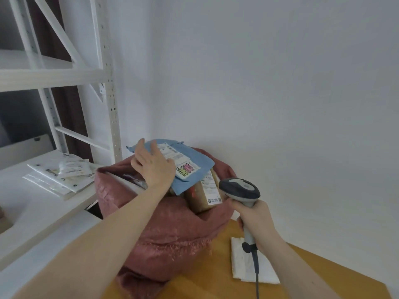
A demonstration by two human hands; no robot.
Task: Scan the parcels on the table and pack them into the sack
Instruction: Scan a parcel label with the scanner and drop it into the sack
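Nearest, on the wooden bench [313,275], the right hand [257,221] curls round the grip of a grey scanner [239,189], head aimed left, beside a white parcel [244,264]. Beyond, the left hand [154,167] presses flat, fingers straight, on a blue parcel [194,160] atop the full red sack [168,229]; a brown parcel [203,195] juts beside. White mailers [58,173] lie on the shelf [32,203] at far left.

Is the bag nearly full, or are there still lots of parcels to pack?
Nearly full: the red sack bulges, and a brown parcel pokes out of its top. Right now the left hand lies flat on a blue parcel on top of the pile, while the right hand holds the scanner. One white packet waits on the table.
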